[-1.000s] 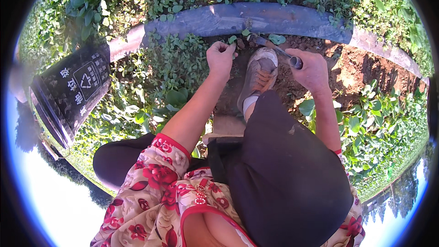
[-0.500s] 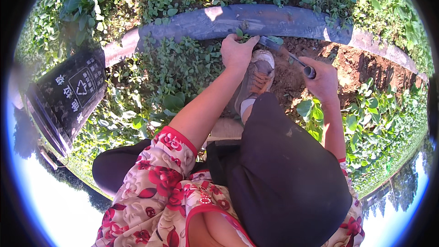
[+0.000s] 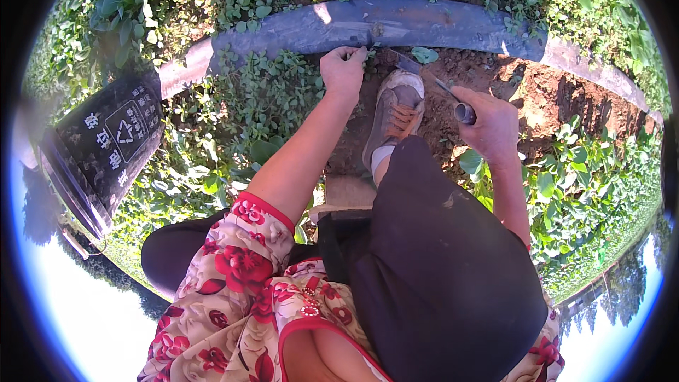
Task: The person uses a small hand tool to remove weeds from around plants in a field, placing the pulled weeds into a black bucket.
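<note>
Evidently the work is only partway along: to the right of the shoe, the soil lies broken and largely bare, so that side looks worked over. To the shoe's left, low plants grow thick up to the hose, which curves past beyond the toe; that side looks mostly undone. Whether anything is in the bucket, far left of the shoe, cannot be told.

As for the grip, the right hand, right of the shoe, has its fingers wrapped around the handle of the tool. Its blade reaches away from that fist to just beside the toe; whether the edge meets the soil is unclear. The left hand, left of the toe, keeps thumb and finger narrow, with a small sprig at their tips; whether it is pinched, I cannot tell. One loose leaf lies just beyond the toe, apart from both hands.
</note>
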A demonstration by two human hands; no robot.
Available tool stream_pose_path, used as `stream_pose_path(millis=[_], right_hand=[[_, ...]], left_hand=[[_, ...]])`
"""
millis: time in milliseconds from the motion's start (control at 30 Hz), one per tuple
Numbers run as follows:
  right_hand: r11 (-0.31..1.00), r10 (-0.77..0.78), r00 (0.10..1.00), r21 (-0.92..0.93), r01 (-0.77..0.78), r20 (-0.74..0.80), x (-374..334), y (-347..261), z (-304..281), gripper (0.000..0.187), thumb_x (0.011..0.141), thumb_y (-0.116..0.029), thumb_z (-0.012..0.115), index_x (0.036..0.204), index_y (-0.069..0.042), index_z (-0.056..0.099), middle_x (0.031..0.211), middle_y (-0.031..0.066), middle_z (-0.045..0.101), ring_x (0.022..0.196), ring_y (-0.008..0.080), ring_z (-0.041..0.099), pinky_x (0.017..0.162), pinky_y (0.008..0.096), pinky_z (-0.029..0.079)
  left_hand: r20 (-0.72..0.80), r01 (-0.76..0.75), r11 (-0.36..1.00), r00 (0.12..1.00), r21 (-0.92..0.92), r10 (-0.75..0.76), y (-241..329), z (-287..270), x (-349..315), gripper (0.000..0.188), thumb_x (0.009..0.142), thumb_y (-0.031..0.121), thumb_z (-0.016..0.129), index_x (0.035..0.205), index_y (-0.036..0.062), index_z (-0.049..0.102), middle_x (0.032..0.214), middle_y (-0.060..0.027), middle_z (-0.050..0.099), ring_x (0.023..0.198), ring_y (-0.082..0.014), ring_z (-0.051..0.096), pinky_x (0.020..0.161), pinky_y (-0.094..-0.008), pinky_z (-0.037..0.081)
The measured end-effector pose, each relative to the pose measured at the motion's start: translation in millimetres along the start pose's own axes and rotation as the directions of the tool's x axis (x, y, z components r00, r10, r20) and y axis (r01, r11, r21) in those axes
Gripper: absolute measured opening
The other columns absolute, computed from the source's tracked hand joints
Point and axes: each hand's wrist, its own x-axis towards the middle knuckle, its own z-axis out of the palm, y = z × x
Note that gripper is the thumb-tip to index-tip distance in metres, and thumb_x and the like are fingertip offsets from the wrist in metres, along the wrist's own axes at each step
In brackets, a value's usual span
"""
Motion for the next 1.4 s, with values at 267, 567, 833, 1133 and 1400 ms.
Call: stream_pose_path(millis=[267,567,833,1133,1400], right_hand=[[0.999,-0.049,0.999,-0.016,0.049,-0.019,8,8,4,0.031,0.068,-0.008,0.069,0.099,-0.016,0.069,0.073,0.0063,0.065,0.063,0.0268,0.064,0.056,0.0355,0.05],[0.987,-0.157,0.979,0.018,0.161,-0.13,30,11,52,0.038,0.062,-0.008,0.067,0.098,-0.017,0.068,0.071,0.0037,0.064,0.062,0.0251,0.063,0.055,0.0357,0.049],[0.991,-0.034,0.999,-0.129,0.033,-0.004,9,-21,17,0.036,0.063,-0.01,0.068,0.098,-0.017,0.068,0.069,0.0031,0.062,0.061,0.0253,0.062,0.054,0.0363,0.048],[0.994,-0.096,0.979,-0.072,0.084,-0.179,-10,-1,39,0.038,0.061,-0.008,0.069,0.097,-0.015,0.068,0.062,0.0021,0.055,0.054,0.0232,0.057,0.051,0.0365,0.044],[0.97,-0.225,0.964,-0.129,0.207,-0.143,23,-3,61,0.039,0.058,-0.01,0.069,0.096,-0.015,0.065,0.063,0.0015,0.056,0.058,0.0227,0.059,0.054,0.0354,0.045]], left_hand=[[0.018,-0.008,0.997,1.0,0.08,0.006,-7,3,2,0.019,0.077,0.015,0.074,0.074,-0.0025,0.067,0.062,-0.0032,0.059,0.057,-0.0119,0.051,0.057,-0.0316,0.043],[0.095,-0.138,0.957,0.989,0.256,0.117,-14,5,4,0.026,0.08,0.022,0.072,0.078,-0.003,0.067,0.064,-0.0103,0.061,0.059,-0.0197,0.057,0.062,-0.0353,0.046],[0.159,-0.174,0.932,0.979,0.318,0.129,3,-1,-2,0.024,0.083,0.021,0.069,0.081,-0.003,0.067,0.067,-0.0141,0.063,0.065,-0.0236,0.06,0.067,-0.0376,0.047],[0.169,-0.206,0.889,0.974,0.409,0.148,0,5,-3,0.025,0.084,0.022,0.067,0.086,-0.003,0.067,0.082,-0.0218,0.067,0.082,-0.0352,0.065,0.076,-0.0413,0.049],[0.183,-0.217,0.881,0.971,0.422,0.151,-3,1,0,0.025,0.084,0.021,0.066,0.089,-0.0033,0.066,0.084,-0.0225,0.067,0.085,-0.0365,0.065,0.077,-0.0412,0.049]])
